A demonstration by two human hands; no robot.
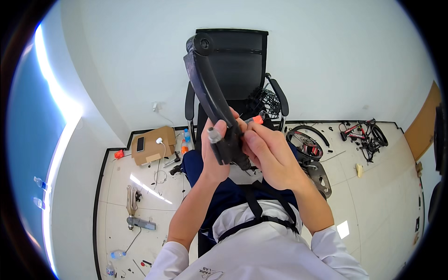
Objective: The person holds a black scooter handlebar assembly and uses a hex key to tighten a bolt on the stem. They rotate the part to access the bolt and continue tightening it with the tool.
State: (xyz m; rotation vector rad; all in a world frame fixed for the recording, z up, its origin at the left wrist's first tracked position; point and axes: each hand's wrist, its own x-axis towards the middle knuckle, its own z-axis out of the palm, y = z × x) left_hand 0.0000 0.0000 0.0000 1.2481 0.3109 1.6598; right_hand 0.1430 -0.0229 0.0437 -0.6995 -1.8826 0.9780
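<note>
Held up in front of me is a long black arm-shaped part [208, 88], curved, with a round pivot at its upper end and a silver threaded stub near its lower end. My left hand [215, 151] is wrapped round that lower end from the left. Against the other side, my right hand [273, 151] is closed, its thumb and fingers pinched at the part; whatever is between them is hidden. An orange-and-grey object [257, 120] shows just beyond my right fingers, and I cannot tell whether they touch it.
Facing me is a black mesh office chair [233, 65] with a dark tangle of parts [264, 100] on its seat. On the floor are a wheel [305, 143], red-and-black bike parts [366, 135], a cardboard sheet [156, 151] with a phone [140, 144], bottles [187, 135] and a silver fork-like part [131, 200].
</note>
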